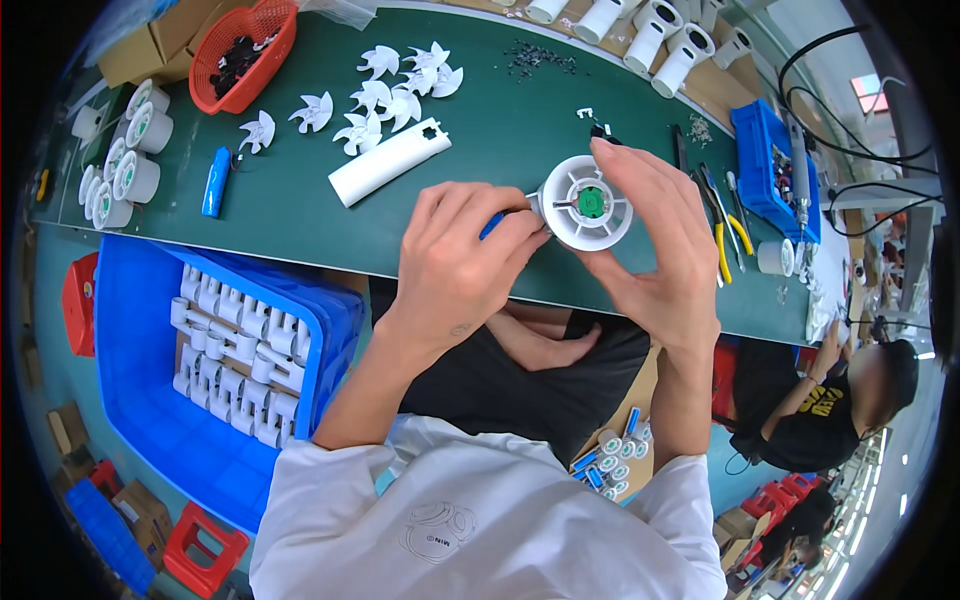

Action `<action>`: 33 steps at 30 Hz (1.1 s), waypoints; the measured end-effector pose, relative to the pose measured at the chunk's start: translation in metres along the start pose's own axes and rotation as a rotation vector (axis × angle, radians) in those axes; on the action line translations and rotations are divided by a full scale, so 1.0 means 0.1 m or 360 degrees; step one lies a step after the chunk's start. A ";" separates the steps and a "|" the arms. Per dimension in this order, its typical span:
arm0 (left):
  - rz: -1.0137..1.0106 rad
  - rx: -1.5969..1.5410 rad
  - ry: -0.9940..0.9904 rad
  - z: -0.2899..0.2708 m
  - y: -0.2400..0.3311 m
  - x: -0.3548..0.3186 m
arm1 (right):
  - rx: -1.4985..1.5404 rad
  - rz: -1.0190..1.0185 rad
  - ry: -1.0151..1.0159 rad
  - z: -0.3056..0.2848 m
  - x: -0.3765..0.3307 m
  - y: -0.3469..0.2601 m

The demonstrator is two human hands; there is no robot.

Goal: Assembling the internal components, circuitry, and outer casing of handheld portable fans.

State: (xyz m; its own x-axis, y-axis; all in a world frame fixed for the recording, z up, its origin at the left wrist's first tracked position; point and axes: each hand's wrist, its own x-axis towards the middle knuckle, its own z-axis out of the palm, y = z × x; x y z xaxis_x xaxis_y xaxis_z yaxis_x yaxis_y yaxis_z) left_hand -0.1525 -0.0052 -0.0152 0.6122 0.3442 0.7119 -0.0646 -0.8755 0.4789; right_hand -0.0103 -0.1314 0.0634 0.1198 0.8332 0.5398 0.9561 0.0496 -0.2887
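Two hands meet over the green desk [480, 120]; right grip [655, 250] cups a white round housing [585, 203]; left grip [460, 265] pinches a blue battery [492, 224].

Two hands [460, 265], one round white housing [585, 203], one blue cell [215, 181], one red basket [245, 55]

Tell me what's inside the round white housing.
Inside the housing sits a green motor with white spokes around it. The right hand covers its right edge; deeper parts are hidden.

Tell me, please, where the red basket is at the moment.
In the head view the red basket sits at the far left of the green table, beside cardboard boxes and left of the white fan blades.
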 end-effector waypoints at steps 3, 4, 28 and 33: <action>-0.0036 -0.0083 0.0013 0.01 -0.03 -0.03 | -0.0023 0.0024 -0.0061 -0.01 0.03 0.00; -0.0035 -0.0085 0.0011 0.01 -0.03 -0.02 | 0.0082 0.0095 -0.0086 -0.01 0.03 0.00; -0.0416 -0.0183 0.0179 0.00 0.05 0.02 | 0.0762 0.0403 -0.0114 0.13 -0.24 0.21; -0.0349 -0.0272 0.0246 0.04 0.01 -0.02 | 0.0899 0.0423 -0.0086 0.16 -0.27 0.23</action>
State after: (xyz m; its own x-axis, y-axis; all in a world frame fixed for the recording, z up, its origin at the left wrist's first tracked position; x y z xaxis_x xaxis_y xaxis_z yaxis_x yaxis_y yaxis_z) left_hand -0.1508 -0.0077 -0.0183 0.4999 0.5777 0.6453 -0.0839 -0.7093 0.6999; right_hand 0.0043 -0.1439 0.0300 0.3063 0.8830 0.3556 0.6049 0.1079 -0.7889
